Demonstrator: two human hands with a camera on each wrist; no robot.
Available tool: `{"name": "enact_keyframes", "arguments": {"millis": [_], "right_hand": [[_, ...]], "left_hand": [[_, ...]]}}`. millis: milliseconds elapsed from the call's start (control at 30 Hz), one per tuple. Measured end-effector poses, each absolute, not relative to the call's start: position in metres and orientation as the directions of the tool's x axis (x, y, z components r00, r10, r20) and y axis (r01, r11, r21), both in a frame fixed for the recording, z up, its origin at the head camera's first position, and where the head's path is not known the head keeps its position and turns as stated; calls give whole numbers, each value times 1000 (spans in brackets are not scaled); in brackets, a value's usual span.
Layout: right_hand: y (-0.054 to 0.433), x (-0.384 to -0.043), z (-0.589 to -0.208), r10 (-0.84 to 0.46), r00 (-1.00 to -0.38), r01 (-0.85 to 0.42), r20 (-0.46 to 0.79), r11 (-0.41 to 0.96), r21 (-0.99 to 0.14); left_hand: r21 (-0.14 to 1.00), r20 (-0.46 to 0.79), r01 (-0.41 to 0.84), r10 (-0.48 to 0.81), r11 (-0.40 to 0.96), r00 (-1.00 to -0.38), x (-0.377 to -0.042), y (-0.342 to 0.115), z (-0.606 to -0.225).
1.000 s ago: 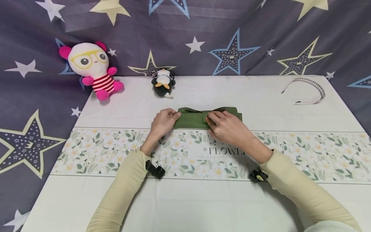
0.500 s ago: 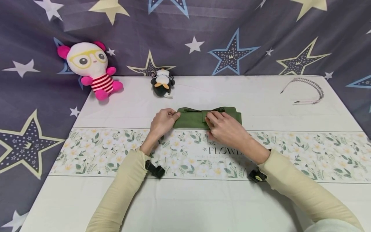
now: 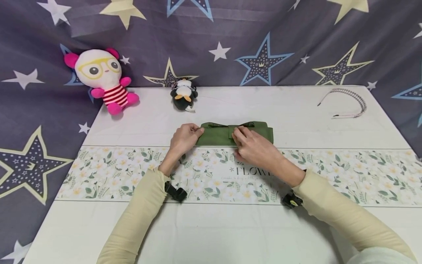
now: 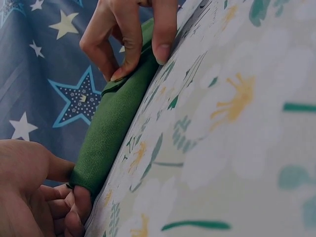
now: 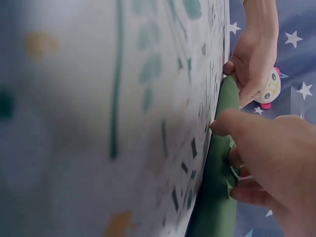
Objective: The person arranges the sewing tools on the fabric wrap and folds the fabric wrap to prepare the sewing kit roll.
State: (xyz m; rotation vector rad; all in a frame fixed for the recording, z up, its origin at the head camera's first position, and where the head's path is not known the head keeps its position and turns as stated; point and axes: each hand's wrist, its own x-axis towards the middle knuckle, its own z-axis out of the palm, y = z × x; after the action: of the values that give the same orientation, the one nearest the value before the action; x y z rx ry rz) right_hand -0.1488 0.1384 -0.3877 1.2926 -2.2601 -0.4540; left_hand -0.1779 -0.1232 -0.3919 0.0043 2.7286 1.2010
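Observation:
A folded green cloth bundle [image 3: 214, 136] lies lengthwise near the middle of the table, just behind the flowered band. Its top edge has dark folds, and a short green tab [image 3: 232, 132] crosses its middle. At the bundle's left end, my left hand [image 3: 185, 138] grips it, thumb on one side and fingers round the other, as the left wrist view shows. My right hand [image 3: 257, 146] has its fingertips on the tab and pinches its edge. In the right wrist view, a narrow gap shows under the tab by those fingers. The right hand hides part of the bundle's right half.
A pink and white plush toy [image 3: 113, 95] sits at the back left, with a small penguin plush [image 3: 183, 96] to its right. At the back right lies a headband [image 3: 359, 98]. Behind the table [image 3: 211, 231] hangs a star-patterned curtain [image 3: 138, 44].

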Motion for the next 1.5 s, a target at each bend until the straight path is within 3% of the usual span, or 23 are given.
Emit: {"name": "enact_keyframes", "arguments": {"millis": [233, 333, 533, 700, 867, 967, 1100, 1167, 1300, 1500], "right_hand": [[134, -146, -389, -873, -445, -685, 201, 476, 551], [136, -148, -390, -862, -451, -697, 229, 501, 513], [146, -157, -398, -816, -451, -790, 361, 553, 265], [155, -159, -405, -737, -495, -813, 460, 580, 54], [165, -160, -409, -567, -566, -764, 598, 634, -122], [176, -158, -410, -392, -668, -666, 632, 694, -273], [192, -149, -410, -109, -880, -387, 463, 731, -562], [198, -145, -411, -24, -941, -263, 339, 683, -682], [206, -143, -413, -31, -981, -176, 190, 541, -822], [210, -146, -413, -60, -988, -155, 143, 424, -892]], "left_hand": [[736, -149, -68, 63, 673, -987, -178, -125, -393], [744, -140, -54, 75, 666, -987, -177, -125, -394], [765, -97, -27, 73, 643, -993, -174, -126, -395], [806, -54, 9, 88, 592, -995, -171, -129, -397], [856, -51, 6, 96, 517, -994, -168, -135, -396], [879, -68, -14, 95, 476, -993, -165, -142, -394], [892, -62, 2, 128, 451, -990, -161, -146, -394], [897, -45, 22, 140, 442, -989, -160, -146, -395], [918, -1, 48, 123, 393, -992, -159, -142, -398], [936, 64, 101, 119, 338, -991, -163, -138, -405]]}}
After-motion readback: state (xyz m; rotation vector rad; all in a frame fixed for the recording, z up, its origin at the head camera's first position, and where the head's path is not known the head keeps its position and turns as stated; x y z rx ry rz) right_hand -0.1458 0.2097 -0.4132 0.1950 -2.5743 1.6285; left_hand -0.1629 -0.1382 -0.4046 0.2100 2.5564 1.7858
